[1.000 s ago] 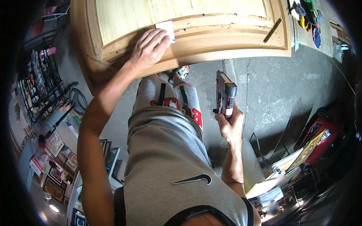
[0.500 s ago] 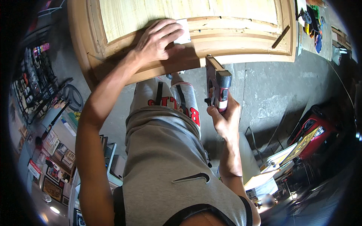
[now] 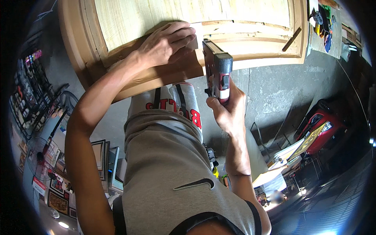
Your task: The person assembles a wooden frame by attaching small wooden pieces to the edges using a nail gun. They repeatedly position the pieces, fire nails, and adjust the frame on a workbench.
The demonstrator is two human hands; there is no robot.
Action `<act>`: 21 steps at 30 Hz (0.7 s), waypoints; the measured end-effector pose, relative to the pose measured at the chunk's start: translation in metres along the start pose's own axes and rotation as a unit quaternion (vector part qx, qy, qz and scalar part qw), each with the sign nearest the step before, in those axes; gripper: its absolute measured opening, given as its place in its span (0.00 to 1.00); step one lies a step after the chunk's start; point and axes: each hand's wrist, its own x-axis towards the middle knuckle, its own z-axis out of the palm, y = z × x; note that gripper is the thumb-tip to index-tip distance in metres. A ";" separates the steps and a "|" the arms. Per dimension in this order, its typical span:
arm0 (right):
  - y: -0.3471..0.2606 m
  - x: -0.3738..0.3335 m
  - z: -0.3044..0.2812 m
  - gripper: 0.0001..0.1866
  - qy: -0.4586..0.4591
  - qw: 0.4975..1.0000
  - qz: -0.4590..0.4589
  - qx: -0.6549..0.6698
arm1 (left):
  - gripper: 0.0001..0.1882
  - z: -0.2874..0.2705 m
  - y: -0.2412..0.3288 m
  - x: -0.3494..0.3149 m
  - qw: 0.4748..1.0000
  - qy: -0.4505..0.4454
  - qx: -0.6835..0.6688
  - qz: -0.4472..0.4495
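A large wooden frame (image 3: pixel 266 45) lies in front of me, with a pale streaked panel (image 3: pixel 156 13) set inside it. My left hand (image 3: pixel 166 45) rests on its near side, fingers bent and pressed together against a small pale flat piece (image 3: pixel 198 34). Whether that piece is wood or card I cannot tell. My right hand (image 3: pixel 231 105) is wrapped round the grip of a black and dark red nail gun (image 3: pixel 218 70). The gun's nose end reaches over the frame's near edge, close to the right of the pale piece; whether it touches is hidden.
A dark wood strip (image 3: pixel 291 39) lies across the frame's right corner. Tools (image 3: pixel 325 23) sit on a surface at the far right. On the left are a standing fan (image 3: pixel 41 158) and picture frames (image 3: pixel 100 156). A red car (image 3: pixel 323 127) stands at the right.
My right hand has moved the nail gun up and left, to the frame's near edge. The left hand's fingers have drawn closer together at the pale piece. The view has shifted slightly.
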 end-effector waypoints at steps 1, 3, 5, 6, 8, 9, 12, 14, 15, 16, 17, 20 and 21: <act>-0.002 0.004 0.001 0.30 0.001 1.000 -0.001 -0.001 | 0.15 -0.003 -0.002 0.002 1.000 -0.007 0.005 0.011; -0.004 0.013 0.003 0.29 0.002 1.000 -0.006 -0.002 | 0.13 -0.009 -0.011 0.008 0.999 -0.042 -0.006 0.030; -0.007 0.021 0.004 0.28 -0.001 1.000 -0.007 -0.009 | 0.12 -0.012 -0.023 0.014 0.996 -0.070 -0.044 0.041; -0.008 0.025 0.005 0.27 -0.001 1.000 -0.006 -0.009 | 0.11 -0.013 -0.028 0.016 0.993 -0.080 -0.078 0.042; -0.010 0.031 0.006 0.26 -0.008 1.000 0.000 -0.014 | 0.11 -0.011 -0.034 0.018 0.987 -0.074 -0.137 0.035; -0.011 0.034 0.006 0.26 -0.010 1.000 0.004 -0.014 | 0.11 -0.010 -0.035 0.019 0.988 -0.070 -0.136 0.033; -0.016 0.042 0.007 0.26 -0.015 1.000 0.013 -0.014 | 0.11 -0.008 -0.035 0.018 0.988 -0.060 -0.137 0.023; -0.018 0.045 0.004 0.25 -0.019 1.000 0.016 -0.016 | 0.11 -0.009 -0.035 0.018 0.988 -0.055 -0.146 0.011; -0.020 0.046 0.004 0.26 -0.025 0.999 0.022 -0.025 | 0.11 -0.010 -0.036 0.018 0.988 -0.057 -0.145 0.016; -0.020 0.048 0.003 0.26 -0.031 0.999 0.032 -0.031 | 0.11 -0.011 -0.037 0.018 0.987 -0.060 -0.148 0.017; -0.021 0.050 0.002 0.26 -0.038 0.998 0.042 -0.037 | 0.11 -0.012 -0.037 0.018 0.986 -0.063 -0.151 0.018; -0.023 0.054 0.006 0.27 -0.019 0.999 -0.013 -0.034 | 0.11 -0.012 -0.037 0.018 0.987 -0.063 -0.147 0.019; -0.023 0.054 0.007 0.24 -0.015 0.999 -0.008 -0.033 | 0.11 -0.012 -0.037 0.018 0.987 -0.061 -0.147 0.014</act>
